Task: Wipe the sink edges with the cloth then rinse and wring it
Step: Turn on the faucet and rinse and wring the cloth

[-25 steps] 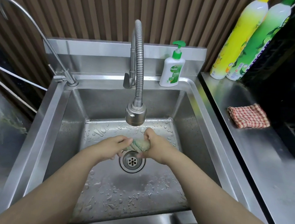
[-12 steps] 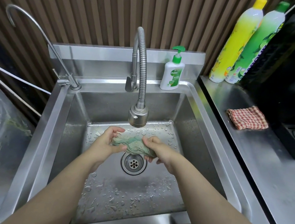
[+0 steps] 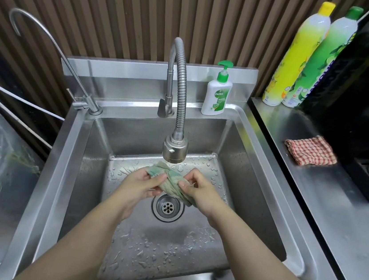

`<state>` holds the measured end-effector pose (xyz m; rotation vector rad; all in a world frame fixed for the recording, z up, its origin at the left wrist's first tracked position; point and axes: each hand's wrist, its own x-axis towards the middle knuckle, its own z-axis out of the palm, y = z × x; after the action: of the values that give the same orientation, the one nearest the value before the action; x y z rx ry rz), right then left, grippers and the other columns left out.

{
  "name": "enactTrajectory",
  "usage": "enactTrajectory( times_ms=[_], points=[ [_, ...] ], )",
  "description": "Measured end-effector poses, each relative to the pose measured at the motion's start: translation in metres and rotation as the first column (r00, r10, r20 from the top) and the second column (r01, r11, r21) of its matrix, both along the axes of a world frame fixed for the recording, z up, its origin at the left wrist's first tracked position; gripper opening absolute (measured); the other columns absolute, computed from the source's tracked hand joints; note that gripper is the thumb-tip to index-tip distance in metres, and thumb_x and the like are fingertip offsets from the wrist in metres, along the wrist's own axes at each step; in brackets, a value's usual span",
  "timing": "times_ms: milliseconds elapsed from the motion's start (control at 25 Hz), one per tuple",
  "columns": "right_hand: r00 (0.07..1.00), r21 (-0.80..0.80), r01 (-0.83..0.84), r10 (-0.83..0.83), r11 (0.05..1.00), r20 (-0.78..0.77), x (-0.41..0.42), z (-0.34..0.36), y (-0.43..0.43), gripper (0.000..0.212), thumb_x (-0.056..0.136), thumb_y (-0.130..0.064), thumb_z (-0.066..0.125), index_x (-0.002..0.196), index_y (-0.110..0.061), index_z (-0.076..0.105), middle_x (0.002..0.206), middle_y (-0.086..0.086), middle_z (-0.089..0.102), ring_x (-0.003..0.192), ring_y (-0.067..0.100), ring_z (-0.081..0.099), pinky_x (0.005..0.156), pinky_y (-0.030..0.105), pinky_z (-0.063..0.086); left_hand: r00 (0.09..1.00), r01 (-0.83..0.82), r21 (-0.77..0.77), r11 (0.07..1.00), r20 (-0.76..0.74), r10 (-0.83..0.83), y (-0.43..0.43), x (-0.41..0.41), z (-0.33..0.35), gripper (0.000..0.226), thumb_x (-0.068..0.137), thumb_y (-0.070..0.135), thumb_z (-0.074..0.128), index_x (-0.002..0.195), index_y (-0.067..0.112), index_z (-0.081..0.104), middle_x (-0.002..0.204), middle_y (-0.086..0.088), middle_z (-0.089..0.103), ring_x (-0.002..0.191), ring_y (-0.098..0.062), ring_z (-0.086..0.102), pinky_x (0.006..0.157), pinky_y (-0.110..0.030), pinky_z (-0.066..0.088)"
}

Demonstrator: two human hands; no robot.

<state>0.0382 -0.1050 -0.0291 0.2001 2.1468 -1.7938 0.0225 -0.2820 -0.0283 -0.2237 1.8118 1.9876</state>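
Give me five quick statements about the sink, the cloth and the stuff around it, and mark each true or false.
1. Both the left hand and the right hand grip the green cloth. True.
2. The cloth is held over the drain, below the flexible faucet. True.
3. The soap pump bottle lies on its side in the sink. False: it stands upright on the back ledge.
4. The red checked cloth hangs from the faucet. False: it lies on the right counter.
5. Two tall bottles stand at the counter's back corner. True.

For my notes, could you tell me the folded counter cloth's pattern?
Red-and-white check on the folded cloth, clearest in the head view.
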Motion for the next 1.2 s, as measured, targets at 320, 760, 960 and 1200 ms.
enactTrajectory(
  times_ms=[320,760,960,1200],
  points=[
    [0.996,-0.183,0.075,-0.065,0.98,0.058,0.001,0.006,-0.011,0.021,0.094,-0.01,0.054,0.076,-0.017,0.044,0.063,-0.004,0.046,0.049,0.006,0.042,0.045,0.018,0.034,1.0,-0.029,0.08,0.996,-0.007,0.03,0.002,0.001,-0.005,0.04,0.078,0.012,0.068,0.115,0.011,0.055,0.107,-0.013,0.068,0.093,-0.021,0.068,0.082,-0.036,0.054],
    [0.964,-0.209,0.257,-0.235,0.944,0.124,0.011,-0.005,0.005,0.024,0.097,-0.008,0.045,0.076,-0.016,0.04,0.068,-0.002,0.052,0.055,0.01,0.053,0.048,0.021,0.042,0.985,-0.167,0.128,0.978,0.067,0.16,0.004,0.007,-0.013,0.013,0.091,0.013,0.053,0.101,0.012,0.06,0.098,-0.008,0.069,0.089,-0.024,0.063,0.071,-0.04,0.052],
    [0.917,-0.139,0.371,-0.34,0.918,0.208,0.01,-0.016,0.037,0.025,0.096,-0.006,0.046,0.074,-0.015,0.038,0.08,0.005,0.054,0.068,0.018,0.053,0.059,0.029,0.044,0.979,-0.188,0.142,0.972,0.109,0.173,-0.012,-0.009,-0.007,0.022,0.097,0.019,0.044,0.109,0.01,0.06,0.103,-0.008,0.07,0.096,-0.023,0.065,0.077,-0.04,0.051],
    [0.922,-0.038,0.378,-0.373,0.925,0.107,0.009,-0.016,0.042,0.022,0.092,-0.006,0.055,0.078,-0.016,0.041,0.077,0.003,0.046,0.07,0.016,0.046,0.06,0.032,0.045,0.97,-0.242,-0.055,0.969,-0.039,0.24,-0.008,-0.021,-0.008,0.021,0.098,0.016,0.042,0.105,0.015,0.062,0.101,-0.006,0.069,0.092,-0.022,0.065,0.082,-0.042,0.052]
  ],
)
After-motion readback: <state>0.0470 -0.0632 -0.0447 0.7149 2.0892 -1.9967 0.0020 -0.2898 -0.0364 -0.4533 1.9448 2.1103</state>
